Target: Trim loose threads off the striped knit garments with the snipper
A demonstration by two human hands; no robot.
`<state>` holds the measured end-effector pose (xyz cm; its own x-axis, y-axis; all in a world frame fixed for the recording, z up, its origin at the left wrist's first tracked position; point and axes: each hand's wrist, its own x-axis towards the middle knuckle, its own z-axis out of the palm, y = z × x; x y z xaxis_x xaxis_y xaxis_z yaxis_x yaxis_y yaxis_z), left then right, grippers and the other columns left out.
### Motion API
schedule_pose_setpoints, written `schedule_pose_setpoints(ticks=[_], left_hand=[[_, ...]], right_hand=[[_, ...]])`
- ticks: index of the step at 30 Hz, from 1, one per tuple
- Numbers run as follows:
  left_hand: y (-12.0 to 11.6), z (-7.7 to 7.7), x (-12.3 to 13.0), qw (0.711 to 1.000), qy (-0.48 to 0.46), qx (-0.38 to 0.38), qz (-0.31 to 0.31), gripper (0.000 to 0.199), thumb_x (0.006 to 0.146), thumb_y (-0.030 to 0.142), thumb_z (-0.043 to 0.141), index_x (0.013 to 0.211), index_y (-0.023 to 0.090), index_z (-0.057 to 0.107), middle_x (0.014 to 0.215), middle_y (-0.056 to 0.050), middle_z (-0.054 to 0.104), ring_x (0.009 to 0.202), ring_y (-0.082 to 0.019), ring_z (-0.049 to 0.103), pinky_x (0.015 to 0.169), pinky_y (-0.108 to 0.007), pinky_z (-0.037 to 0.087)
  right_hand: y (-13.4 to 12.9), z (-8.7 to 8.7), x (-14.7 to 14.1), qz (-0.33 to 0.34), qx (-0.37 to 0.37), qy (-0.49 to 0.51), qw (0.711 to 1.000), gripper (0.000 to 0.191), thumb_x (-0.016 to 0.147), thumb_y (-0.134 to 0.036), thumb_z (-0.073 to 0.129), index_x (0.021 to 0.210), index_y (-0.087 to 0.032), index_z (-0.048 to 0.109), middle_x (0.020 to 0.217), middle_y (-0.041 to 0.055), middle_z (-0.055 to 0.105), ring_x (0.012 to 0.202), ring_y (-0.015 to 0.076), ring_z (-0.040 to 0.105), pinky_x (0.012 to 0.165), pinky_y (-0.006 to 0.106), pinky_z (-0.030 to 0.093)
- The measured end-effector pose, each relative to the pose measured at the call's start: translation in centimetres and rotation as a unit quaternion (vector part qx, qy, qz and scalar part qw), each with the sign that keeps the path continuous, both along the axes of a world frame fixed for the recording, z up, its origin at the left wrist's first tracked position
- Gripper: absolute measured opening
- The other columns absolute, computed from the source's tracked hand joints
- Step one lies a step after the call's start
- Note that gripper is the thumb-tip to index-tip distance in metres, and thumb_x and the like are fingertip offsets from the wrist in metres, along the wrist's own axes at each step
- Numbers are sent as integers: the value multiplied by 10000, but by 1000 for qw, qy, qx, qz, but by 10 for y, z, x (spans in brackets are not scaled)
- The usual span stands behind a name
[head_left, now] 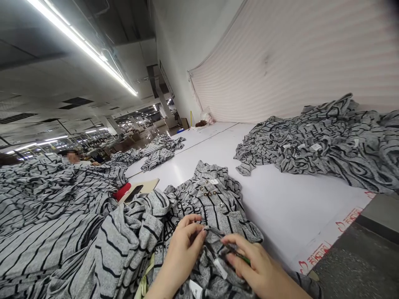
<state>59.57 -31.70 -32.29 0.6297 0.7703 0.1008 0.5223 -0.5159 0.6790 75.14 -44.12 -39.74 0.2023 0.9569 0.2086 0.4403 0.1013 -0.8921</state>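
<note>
A grey garment with black stripes (pixel 215 211) lies bunched in front of me, with metal buttons near its far end and white labels near my hands. My left hand (pixel 187 245) is closed, pinching a bit of this striped cloth between thumb and fingertips. Close by on the right, my right hand (pixel 252 261) is curled around thread snips (pixel 245 259). Only a green part and some dark metal of the snips show; the fingers cover the rest. Their tip points toward my left fingertips.
Striped garments are heaped at the left (pixel 46 199) and at the back right (pixel 324 145) of the white table (pixel 274 207). A dark phone (pixel 134 193) rests by a red item (pixel 122 192). Farther left sits a person (pixel 73 157). The table's edge runs along the right.
</note>
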Motion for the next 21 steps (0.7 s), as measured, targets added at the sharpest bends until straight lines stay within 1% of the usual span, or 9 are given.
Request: schedule_pose_setpoints(ticks=[2, 4, 6, 8, 10, 14, 16, 18, 21], left_hand=[[0, 0, 0, 998, -36, -52, -11, 204, 853, 351, 544, 805, 204, 678, 1040, -73, 610, 1022, -239, 527, 890, -303, 369], [0, 0, 2, 985, -63, -157, -15, 268, 855, 421, 536, 797, 183, 644, 826, -36, 594, 832, -193, 534, 764, -270, 392], [1, 0, 4, 962, -85, -261, -5, 324, 826, 489, 558, 771, 171, 598, 689, 14, 512, 675, -144, 468, 643, -236, 361], [3, -1, 5, 945, -107, -309, 15, 360, 773, 528, 610, 755, 170, 567, 671, 37, 473, 645, -123, 425, 617, -219, 336], [5, -1, 4, 938, -120, -324, 20, 359, 748, 523, 640, 750, 173, 563, 681, 42, 474, 670, -123, 432, 637, -214, 340], [6, -2, 1, 924, -125, -362, 11, 289, 761, 457, 643, 758, 175, 581, 689, 44, 500, 668, -114, 445, 641, -204, 338], [6, -1, 1, 918, -122, -375, 32, 279, 742, 443, 656, 752, 174, 583, 687, 44, 512, 636, -104, 432, 610, -197, 323], [5, 0, 2, 916, -120, -379, 46, 279, 741, 439, 651, 767, 170, 582, 702, 38, 522, 630, -102, 427, 601, -197, 318], [4, -1, 3, 931, -110, -347, 2, 249, 794, 411, 599, 804, 164, 566, 713, 32, 494, 655, -108, 420, 627, -209, 327]], right_hand=[[11, 11, 5, -25, 8, 10, 1000, 265, 933, -345, 419, 1149, -287, 563, 571, -54, 554, 534, 161, 550, 541, 239, 411], [25, 19, 8, -63, 18, 17, 998, 272, 907, -352, 476, 1152, -267, 558, 595, -54, 535, 551, 156, 530, 542, 238, 393], [40, 22, 10, -59, 19, 11, 998, 190, 844, -331, 567, 1010, -249, 612, 619, -51, 518, 585, 150, 507, 544, 232, 367], [52, 21, 11, -28, 18, 8, 999, 84, 815, -300, 594, 790, -220, 605, 618, -51, 491, 602, 138, 473, 541, 227, 332], [59, 17, 10, -4, 17, 36, 999, 159, 839, -295, 558, 708, -204, 555, 613, -56, 458, 591, 124, 446, 532, 224, 311], [62, 11, 11, 32, -4, 138, 990, 144, 881, -329, 506, 805, -211, 537, 618, -70, 440, 536, 109, 446, 507, 217, 335], [58, 12, 11, 9, 9, 118, 993, 123, 878, -320, 518, 818, -216, 547, 651, -59, 489, 583, 124, 487, 545, 227, 366], [51, 15, 11, -24, 32, 61, 997, 65, 852, -290, 563, 863, -230, 586, 746, -39, 567, 699, 151, 542, 630, 246, 398], [43, 17, 10, -22, 52, 6, 998, 164, 815, -262, 619, 978, -272, 631, 921, -21, 615, 849, 175, 579, 742, 267, 418]])
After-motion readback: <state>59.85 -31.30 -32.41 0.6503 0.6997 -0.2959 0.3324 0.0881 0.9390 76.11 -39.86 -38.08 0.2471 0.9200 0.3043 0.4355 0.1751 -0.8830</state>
